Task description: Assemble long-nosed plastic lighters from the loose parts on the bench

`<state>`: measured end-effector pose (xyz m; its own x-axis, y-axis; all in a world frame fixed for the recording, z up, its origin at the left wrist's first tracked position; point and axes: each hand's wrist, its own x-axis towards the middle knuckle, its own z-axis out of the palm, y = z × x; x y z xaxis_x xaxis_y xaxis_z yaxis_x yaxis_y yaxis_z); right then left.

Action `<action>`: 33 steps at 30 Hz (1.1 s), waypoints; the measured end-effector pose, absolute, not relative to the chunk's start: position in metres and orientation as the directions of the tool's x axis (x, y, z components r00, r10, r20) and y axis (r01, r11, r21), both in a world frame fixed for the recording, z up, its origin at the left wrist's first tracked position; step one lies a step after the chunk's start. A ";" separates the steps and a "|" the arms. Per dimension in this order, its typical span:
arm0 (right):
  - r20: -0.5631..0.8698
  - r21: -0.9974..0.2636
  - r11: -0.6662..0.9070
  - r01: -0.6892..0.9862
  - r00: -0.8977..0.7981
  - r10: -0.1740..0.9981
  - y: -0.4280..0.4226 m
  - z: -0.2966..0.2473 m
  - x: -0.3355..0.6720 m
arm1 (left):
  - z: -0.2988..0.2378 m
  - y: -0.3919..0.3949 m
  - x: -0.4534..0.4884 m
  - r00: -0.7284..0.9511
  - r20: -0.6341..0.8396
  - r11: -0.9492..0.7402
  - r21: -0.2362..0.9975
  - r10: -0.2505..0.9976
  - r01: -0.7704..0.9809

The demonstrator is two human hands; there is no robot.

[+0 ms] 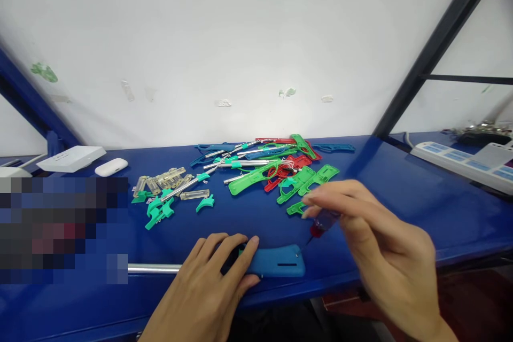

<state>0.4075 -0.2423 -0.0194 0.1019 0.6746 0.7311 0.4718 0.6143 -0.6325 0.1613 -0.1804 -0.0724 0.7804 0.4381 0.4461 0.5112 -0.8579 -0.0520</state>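
Observation:
My left hand (212,283) presses down on a blue plastic handle piece (276,264) lying at the near edge of the blue workbench (401,192); a silver metal rod (154,268) sticks out of it to the left. My right hand (380,246) pinches a small screwdriver with a red handle (323,224), its tip pointing down just right of the blue piece's end. Behind them lies a pile of green, red and blue plastic shells (288,168) with metal rods.
Small green trigger parts (160,211) and clear tubes (164,181) lie at the left. A white box (72,157) and a white earbud case (111,166) sit at the far left. A power strip (460,163) is at the right. A dark frame post (436,43) slants upward.

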 end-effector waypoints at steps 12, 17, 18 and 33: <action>0.706 -0.649 0.634 0.420 0.024 0.707 -0.242 -0.021 0.406 | -0.072 -0.179 0.161 0.784 0.437 -0.860 -0.043 0.441 0.508; 0.745 -0.646 0.658 0.387 0.130 0.654 -0.242 -0.022 0.403 | -0.072 -0.181 0.162 0.775 0.451 -0.857 -0.041 0.442 0.513; 0.763 -0.624 0.664 0.412 0.137 0.632 -0.241 -0.023 0.402 | -0.072 -0.181 0.162 0.774 0.451 -0.858 -0.036 0.444 0.513; 0.781 -0.572 0.676 0.464 0.057 0.621 -0.239 -0.025 0.408 | -0.072 -0.180 0.162 0.786 0.433 -0.864 -0.032 0.442 0.503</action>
